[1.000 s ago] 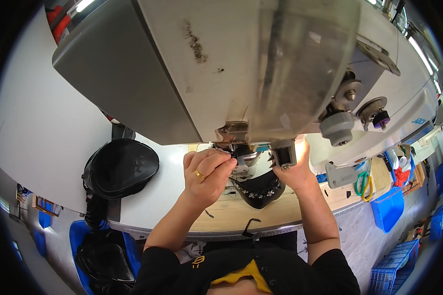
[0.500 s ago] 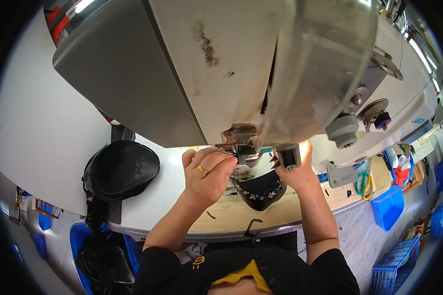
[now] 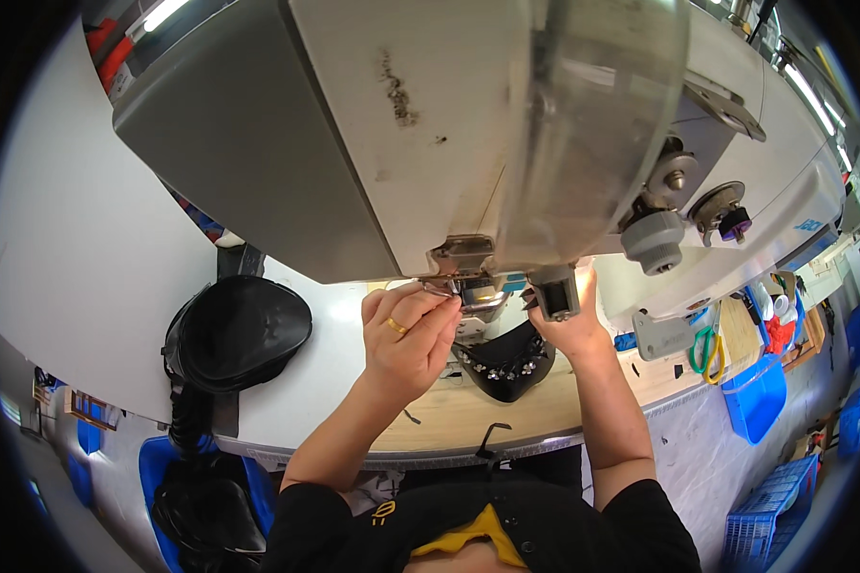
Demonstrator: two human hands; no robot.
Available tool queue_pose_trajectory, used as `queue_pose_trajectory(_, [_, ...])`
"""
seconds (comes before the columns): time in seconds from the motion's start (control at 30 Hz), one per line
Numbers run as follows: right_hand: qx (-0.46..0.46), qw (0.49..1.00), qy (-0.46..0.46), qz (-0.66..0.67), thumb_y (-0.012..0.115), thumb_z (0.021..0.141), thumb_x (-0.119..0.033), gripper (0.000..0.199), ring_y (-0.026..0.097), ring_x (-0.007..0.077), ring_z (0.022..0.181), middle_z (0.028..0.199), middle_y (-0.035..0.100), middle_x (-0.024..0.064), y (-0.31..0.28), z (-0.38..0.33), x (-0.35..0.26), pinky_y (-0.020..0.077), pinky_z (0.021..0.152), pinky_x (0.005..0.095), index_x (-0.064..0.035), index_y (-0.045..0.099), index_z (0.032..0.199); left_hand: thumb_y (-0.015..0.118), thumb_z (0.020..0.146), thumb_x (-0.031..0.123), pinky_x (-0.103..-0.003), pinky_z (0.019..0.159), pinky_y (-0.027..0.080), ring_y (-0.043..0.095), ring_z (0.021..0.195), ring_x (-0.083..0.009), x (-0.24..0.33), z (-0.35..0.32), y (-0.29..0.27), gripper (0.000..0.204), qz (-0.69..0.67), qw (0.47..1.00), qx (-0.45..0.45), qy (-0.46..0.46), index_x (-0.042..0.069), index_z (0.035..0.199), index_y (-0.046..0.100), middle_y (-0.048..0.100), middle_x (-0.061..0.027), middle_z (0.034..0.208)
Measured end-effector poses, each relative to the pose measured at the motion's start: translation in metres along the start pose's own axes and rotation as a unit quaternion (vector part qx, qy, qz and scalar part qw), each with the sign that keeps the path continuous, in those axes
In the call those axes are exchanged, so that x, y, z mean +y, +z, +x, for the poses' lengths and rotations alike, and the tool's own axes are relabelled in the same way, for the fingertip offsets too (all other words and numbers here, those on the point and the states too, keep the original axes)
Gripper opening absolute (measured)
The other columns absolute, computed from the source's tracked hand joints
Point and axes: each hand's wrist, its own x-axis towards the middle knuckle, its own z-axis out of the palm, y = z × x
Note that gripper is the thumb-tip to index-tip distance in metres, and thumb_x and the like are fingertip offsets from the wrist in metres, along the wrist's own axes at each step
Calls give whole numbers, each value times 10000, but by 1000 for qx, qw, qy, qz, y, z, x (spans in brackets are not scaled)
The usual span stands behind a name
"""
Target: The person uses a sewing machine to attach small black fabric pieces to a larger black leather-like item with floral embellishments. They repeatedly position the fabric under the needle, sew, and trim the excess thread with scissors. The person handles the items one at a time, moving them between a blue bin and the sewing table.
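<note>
At the sewing machine [image 3: 420, 124], my left hand [image 3: 406, 339], with a gold ring, is closed in a pinch beside the presser foot area. What lies between its fingertips is too small to make out. My right hand [image 3: 575, 332] is on the other side of the needle area, partly hidden behind a metal bracket [image 3: 554, 294]. Its thumb side is closed on the edge of a black shoe upper [image 3: 508, 368] decorated with pale flower-like stones. The upper hangs curved between my hands, in front of the machine's post; its far edge is hidden.
Several black pieces lie stacked [image 3: 244, 329] on the left of the table. More black pieces fill a blue bin [image 3: 153, 468] below. Scissors [image 3: 715, 353] with green and yellow handles and a blue tray [image 3: 757, 401] are at the right. A blue crate [image 3: 769, 516] stands on the floor.
The view has shifted slightly, so the machine head appears a little further left at its right side. Both hands stay at nearly the same spots, with the left fingers drawn slightly closer together.
</note>
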Motion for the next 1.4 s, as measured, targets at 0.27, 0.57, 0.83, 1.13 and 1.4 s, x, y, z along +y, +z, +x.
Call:
queue_pose_trajectory(0.27, [-2,1000,5,-31,601,459,15,359,614,315,719,774,667,86,4,-3,1,471,667,417,-57,692,798,743,732,45,-341,828,406,625,921,-223,-4,-5,1,229,-49,999,5,-18,85,951,694,659,-16,1014])
queue_pose_trajectory(0.57, [-5,999,32,-9,602,472,25,272,587,321,673,710,640,75,7,-4,5,454,643,409,-64,656,723,652,867,47,-300,741,491,637,891,-186,-58,12,14,118,-418,842,-21,-340,39,984,647,655,-58,1031])
queue_pose_trajectory(0.83, [-60,997,36,-12,624,600,2,216,605,336,717,782,636,120,8,8,13,476,662,433,-45,632,810,648,875,59,-306,809,525,636,890,-158,-70,33,20,208,-550,632,-121,-532,23,1077,615,639,-57,1019])
queue_pose_trajectory(1.13, [5,996,13,85,659,477,-47,432,607,339,861,861,646,58,13,-7,-41,485,661,425,-76,677,907,640,914,72,-213,742,500,610,814,-82,-3,5,-14,177,-441,742,31,-505,-28,1042,571,659,-86,950])
queue_pose_trajectory(1.4, [18,999,-23,28,674,503,-33,590,628,335,888,931,687,57,11,-7,-46,484,662,397,-90,682,1090,582,943,47,-202,733,497,595,812,-72,4,-1,-5,148,-467,734,84,-486,-14,1067,531,638,-70,952])
